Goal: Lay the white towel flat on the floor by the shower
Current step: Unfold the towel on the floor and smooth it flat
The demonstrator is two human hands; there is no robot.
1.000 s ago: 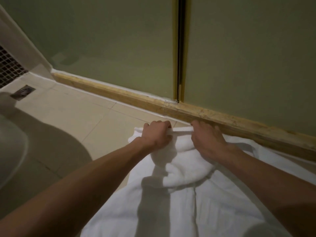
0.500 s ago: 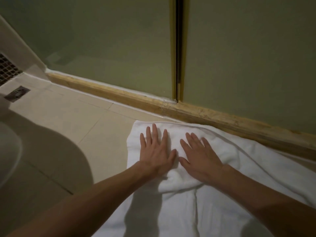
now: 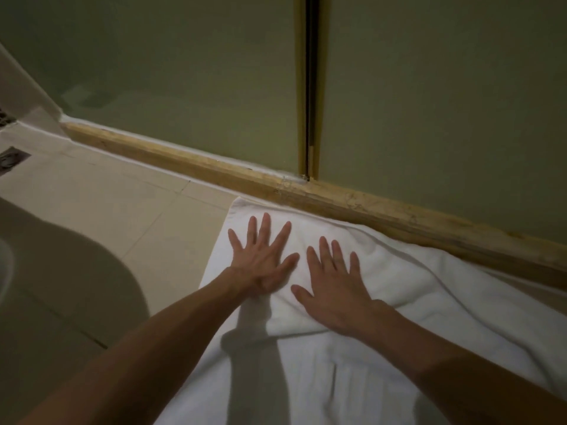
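The white towel lies on the tiled floor with its far edge against the wooden threshold of the shower. A soft fold runs across it under my wrists. My left hand presses flat on the towel near its far left corner, fingers spread and straight. My right hand lies flat beside it, fingers straight, pressing the same raised layer. Neither hand grips the cloth.
Frosted glass shower panels rise behind the threshold, joined by a gold frame. Beige floor tiles extend left. A metal floor drain sits at the far left edge, and a rounded white fixture juts in at the left.
My hands let go of the towel's far edge, which they gripped a second ago, and opened flat on it. The edge now lies against the threshold, and the hands have spread slightly apart.
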